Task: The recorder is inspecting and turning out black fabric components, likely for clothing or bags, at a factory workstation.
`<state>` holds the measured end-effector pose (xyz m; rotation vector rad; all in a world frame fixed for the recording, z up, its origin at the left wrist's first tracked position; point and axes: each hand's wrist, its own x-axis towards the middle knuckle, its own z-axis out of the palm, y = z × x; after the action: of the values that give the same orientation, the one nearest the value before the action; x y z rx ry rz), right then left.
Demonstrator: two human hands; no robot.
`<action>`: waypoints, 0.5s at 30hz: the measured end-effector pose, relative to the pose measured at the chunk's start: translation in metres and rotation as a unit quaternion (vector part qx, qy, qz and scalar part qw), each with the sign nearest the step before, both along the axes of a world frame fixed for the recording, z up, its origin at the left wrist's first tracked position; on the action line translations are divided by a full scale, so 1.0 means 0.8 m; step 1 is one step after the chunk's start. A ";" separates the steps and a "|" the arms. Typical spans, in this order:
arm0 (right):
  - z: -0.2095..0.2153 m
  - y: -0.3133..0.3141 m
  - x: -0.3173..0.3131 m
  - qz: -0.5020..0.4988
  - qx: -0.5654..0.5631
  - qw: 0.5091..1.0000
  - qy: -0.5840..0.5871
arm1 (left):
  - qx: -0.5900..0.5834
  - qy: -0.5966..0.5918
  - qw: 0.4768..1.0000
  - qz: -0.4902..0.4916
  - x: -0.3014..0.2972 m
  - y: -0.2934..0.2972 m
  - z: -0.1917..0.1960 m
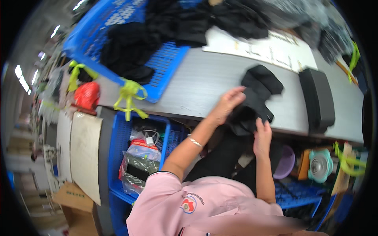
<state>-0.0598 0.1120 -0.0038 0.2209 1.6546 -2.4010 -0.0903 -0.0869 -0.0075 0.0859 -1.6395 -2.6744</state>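
A black fabric piece, folded and loosely bunched, lies partly on the grey table and hangs over its near edge toward my lap. My left hand grips its left side, with a silver bangle on the wrist. At its lower right edge, my right hand pinches the cloth between thumb and fingers. Both hands are slightly blurred, and parts of the fingers are hidden by the fabric. To the right on the table rests a long black case-like object.
A blue basket heaped with black garments stands at the back left, a yellow-green strip tied to it. Behind the fabric lies a white marked board. Below the table are a blue crate of bagged items, a purple basin and a small teal fan.
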 end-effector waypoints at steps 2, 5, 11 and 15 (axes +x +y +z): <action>0.002 0.004 -0.014 -0.001 -0.063 0.998 -0.005 | 0.020 -0.089 0.992 -0.081 -0.011 0.006 -0.004; 0.005 0.015 -0.032 0.008 0.014 0.996 0.088 | 0.223 -0.092 0.962 -0.127 -0.016 0.021 -0.005; 0.007 0.045 -0.059 0.017 0.021 0.996 0.081 | 0.283 -0.014 0.938 -0.198 -0.022 0.035 -0.005; 0.003 0.077 -0.061 0.039 -0.198 0.977 -0.068 | 0.299 -0.040 0.936 -0.180 -0.017 0.018 -0.003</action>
<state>-0.1087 0.1739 -0.0014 0.2398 1.0762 -2.5270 -0.1035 -0.0723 -0.0098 -0.1212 -0.8540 -3.3979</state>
